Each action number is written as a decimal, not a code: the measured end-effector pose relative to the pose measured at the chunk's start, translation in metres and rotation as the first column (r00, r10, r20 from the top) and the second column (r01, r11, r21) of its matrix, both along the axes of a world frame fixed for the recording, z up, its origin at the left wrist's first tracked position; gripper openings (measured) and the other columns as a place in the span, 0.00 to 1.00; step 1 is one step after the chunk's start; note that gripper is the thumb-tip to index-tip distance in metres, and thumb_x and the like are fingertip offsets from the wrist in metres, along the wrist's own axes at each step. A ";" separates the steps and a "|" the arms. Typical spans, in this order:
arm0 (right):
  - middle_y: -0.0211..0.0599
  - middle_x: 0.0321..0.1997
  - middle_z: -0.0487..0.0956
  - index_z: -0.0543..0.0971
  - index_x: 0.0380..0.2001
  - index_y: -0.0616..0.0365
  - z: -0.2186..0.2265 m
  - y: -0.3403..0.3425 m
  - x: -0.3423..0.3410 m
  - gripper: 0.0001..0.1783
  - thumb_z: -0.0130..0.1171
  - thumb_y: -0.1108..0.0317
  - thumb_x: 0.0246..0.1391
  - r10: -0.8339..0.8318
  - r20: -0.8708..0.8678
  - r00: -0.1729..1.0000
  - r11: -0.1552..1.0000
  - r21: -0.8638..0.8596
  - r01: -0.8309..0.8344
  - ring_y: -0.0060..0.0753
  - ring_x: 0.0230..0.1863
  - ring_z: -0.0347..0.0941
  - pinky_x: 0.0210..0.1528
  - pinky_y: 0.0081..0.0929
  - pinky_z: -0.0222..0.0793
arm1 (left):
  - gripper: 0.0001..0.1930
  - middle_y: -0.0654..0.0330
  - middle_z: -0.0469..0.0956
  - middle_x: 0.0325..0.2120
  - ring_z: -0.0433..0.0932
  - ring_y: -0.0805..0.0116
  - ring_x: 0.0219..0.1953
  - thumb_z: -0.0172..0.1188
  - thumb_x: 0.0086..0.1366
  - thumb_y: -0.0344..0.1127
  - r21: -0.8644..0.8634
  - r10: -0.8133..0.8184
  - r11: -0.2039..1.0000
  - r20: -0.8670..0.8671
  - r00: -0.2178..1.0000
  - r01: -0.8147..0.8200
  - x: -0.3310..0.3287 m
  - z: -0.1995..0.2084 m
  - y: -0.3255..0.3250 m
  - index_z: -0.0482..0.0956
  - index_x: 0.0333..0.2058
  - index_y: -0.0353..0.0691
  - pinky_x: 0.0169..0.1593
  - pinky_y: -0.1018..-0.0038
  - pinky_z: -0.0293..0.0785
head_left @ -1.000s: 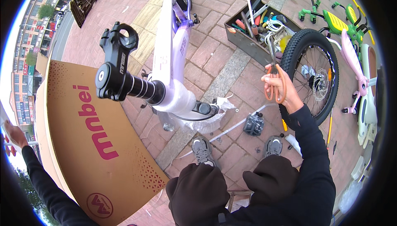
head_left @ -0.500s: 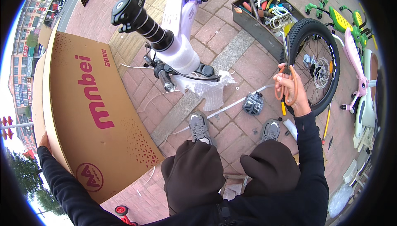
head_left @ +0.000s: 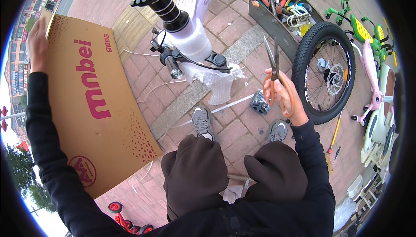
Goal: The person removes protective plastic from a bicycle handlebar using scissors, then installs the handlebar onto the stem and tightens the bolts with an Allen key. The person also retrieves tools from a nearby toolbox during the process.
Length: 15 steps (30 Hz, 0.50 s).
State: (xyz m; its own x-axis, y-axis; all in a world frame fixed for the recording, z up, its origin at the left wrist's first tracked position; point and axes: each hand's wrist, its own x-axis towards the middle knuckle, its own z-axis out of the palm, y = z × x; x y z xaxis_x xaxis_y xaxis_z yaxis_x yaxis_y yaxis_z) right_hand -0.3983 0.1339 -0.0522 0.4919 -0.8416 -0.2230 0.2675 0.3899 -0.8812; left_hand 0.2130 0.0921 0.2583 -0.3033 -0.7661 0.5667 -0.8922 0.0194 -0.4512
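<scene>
My right hand (head_left: 291,100) is closed round the orange handles of a pair of scissors (head_left: 274,70). Their dark blades point up and away from me, slightly parted. At the left, my left hand (head_left: 37,46) reaches to the far end of a large brown cardboard box (head_left: 106,107), its fingers stretched out along the edge. A purple-and-white bicycle frame (head_left: 195,42) stands in front of me, partly wrapped in white foam and clear bubble wrap (head_left: 216,83). Just left of the scissors, a dark pedal in clear plastic (head_left: 259,103) lies on the paving.
A loose bicycle wheel (head_left: 302,63) stands right of my right hand, beside a metal toolbox (head_left: 277,29) full of tools. Children's ride-on toys (head_left: 373,70) line the right side. A yellow-handled screwdriver (head_left: 336,133) and white straps (head_left: 229,106) lie on the brick paving. A red wheeled toy (head_left: 125,223) is behind.
My left hand has moved forward along the box, and its fingers now show. My right hand has brought the scissors left, away from the wheel, and the blades have parted slightly.
</scene>
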 end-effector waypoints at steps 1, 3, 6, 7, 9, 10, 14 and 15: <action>0.30 0.31 0.70 0.66 0.51 0.60 0.002 0.002 0.004 0.24 0.52 0.56 0.58 0.025 -0.004 1.000 1.000 -0.011 -0.026 0.17 0.26 0.67 0.24 0.13 0.62 | 0.18 0.57 0.76 0.26 0.73 0.74 0.28 0.47 0.68 0.46 0.085 0.014 0.996 -0.497 0.868 0.033 -0.053 -0.031 -0.007 0.77 0.40 0.36 0.36 0.77 0.70; 0.26 0.28 0.68 0.68 0.50 0.60 0.006 0.006 0.009 0.23 0.55 0.56 0.57 0.059 -0.037 0.998 0.998 -0.025 -0.060 0.13 0.25 0.65 0.23 0.11 0.61 | 0.16 0.66 0.61 0.13 0.57 0.81 0.17 0.53 0.66 0.41 0.072 -0.131 0.972 -0.624 0.771 0.223 -0.152 -0.086 0.003 0.74 0.25 0.33 0.21 0.81 0.55; 0.25 0.27 0.68 0.69 0.49 0.60 0.010 0.002 0.013 0.26 0.54 0.51 0.56 0.148 -0.183 0.972 0.982 -0.088 -0.166 0.15 0.24 0.63 0.25 0.13 0.60 | 0.14 0.66 0.60 0.13 0.59 0.81 0.18 0.59 0.61 0.31 0.057 -0.117 0.970 -0.738 0.665 0.235 -0.262 -0.150 0.044 0.67 0.19 0.35 0.22 0.81 0.57; 0.25 0.26 0.67 0.69 0.48 0.60 0.010 -0.003 0.016 0.25 0.56 0.52 0.55 0.126 -0.257 0.958 0.964 -0.197 -0.179 0.15 0.24 0.62 0.25 0.14 0.59 | 0.07 0.65 0.68 0.20 0.66 0.79 0.23 0.59 0.58 0.28 0.017 -0.119 0.964 -0.864 0.489 0.265 -0.288 -0.167 0.055 0.70 0.26 0.34 0.28 0.82 0.65; 0.25 0.25 0.66 0.70 0.47 0.60 0.006 -0.015 0.024 0.24 0.58 0.53 0.54 0.073 -0.436 0.897 0.902 -0.355 -0.246 0.15 0.24 0.59 0.26 0.14 0.58 | 0.29 0.53 0.67 0.46 0.71 0.68 0.44 0.64 0.53 0.27 0.065 0.040 0.984 -0.987 0.153 0.167 -0.323 -0.193 0.064 0.60 0.51 0.33 0.50 0.73 0.65; 0.27 0.26 0.67 0.72 0.45 0.60 0.005 -0.023 0.024 0.24 0.62 0.55 0.51 0.037 -0.452 0.891 0.847 -0.459 -0.268 0.15 0.25 0.58 0.27 0.16 0.58 | 0.34 0.52 0.65 0.49 0.69 0.65 0.49 0.65 0.52 0.27 0.017 -0.001 0.983 -0.996 0.094 0.183 -0.332 -0.204 0.064 0.56 0.54 0.33 0.54 0.70 0.62; 0.37 0.27 0.71 0.72 0.43 0.61 -0.006 -0.051 0.039 0.25 0.64 0.55 0.48 -0.070 -0.393 0.917 0.763 -0.613 -0.204 0.24 0.26 0.64 0.30 0.23 0.63 | 0.48 0.47 0.59 0.55 0.61 0.59 0.58 0.67 0.48 0.26 -0.019 -0.007 0.963 -0.999 -0.043 0.269 -0.347 -0.240 0.040 0.42 0.61 0.34 0.61 0.66 0.54; 0.36 0.27 0.72 0.72 0.44 0.62 -0.009 -0.055 0.042 0.25 0.64 0.56 0.48 -0.046 -0.379 0.924 0.812 -0.553 -0.187 0.23 0.27 0.64 0.30 0.23 0.63 | 0.48 0.47 0.58 0.56 0.60 0.59 0.58 0.67 0.49 0.25 -0.037 -0.028 0.971 -0.999 -0.041 0.235 -0.348 -0.243 0.037 0.42 0.62 0.34 0.61 0.66 0.55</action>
